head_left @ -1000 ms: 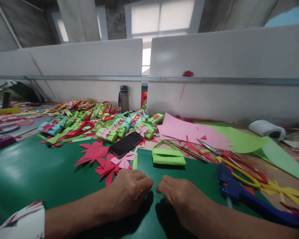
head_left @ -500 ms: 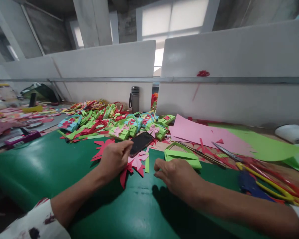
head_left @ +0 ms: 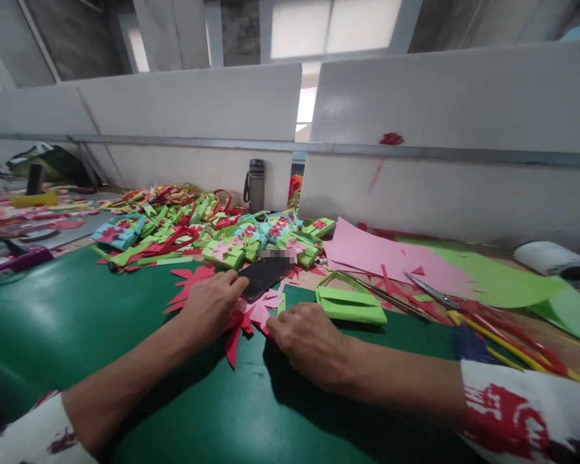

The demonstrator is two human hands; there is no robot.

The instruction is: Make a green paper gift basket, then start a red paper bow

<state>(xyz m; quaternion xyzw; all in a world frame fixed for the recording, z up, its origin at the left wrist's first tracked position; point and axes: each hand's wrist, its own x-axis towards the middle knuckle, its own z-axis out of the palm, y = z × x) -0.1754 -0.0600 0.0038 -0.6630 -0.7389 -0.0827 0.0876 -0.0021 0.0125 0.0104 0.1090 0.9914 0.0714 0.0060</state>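
Observation:
My left hand (head_left: 212,299) rests by the left edge of a black phone (head_left: 265,274), fingers curled together over red paper flowers (head_left: 188,283). What it pinches, if anything, is hidden. My right hand (head_left: 312,341) is closed, its fingertips at the lower right edge of a pink paper flower (head_left: 261,310) lying on red cut-outs (head_left: 232,345). I cannot see what is between those fingers. Just behind the right hand lies a small light-green folded paper bag (head_left: 352,305) with a paper handle. A short green strip (head_left: 281,303) is partly covered by the right fingers.
Finished paper bags (head_left: 227,250) with flowers are heaped behind the phone. A bottle (head_left: 256,185) stands by the white partition (head_left: 198,109). Right lie pink sheets (head_left: 391,261), green sheets (head_left: 502,274), tweezers (head_left: 386,296) and scissors (head_left: 435,293). A green mat (head_left: 77,335) covers the near table.
My right hand has moved left from beside the green bag to the pink flower. My left hand has shifted slightly left and lower over the red flowers. The view has turned a little.

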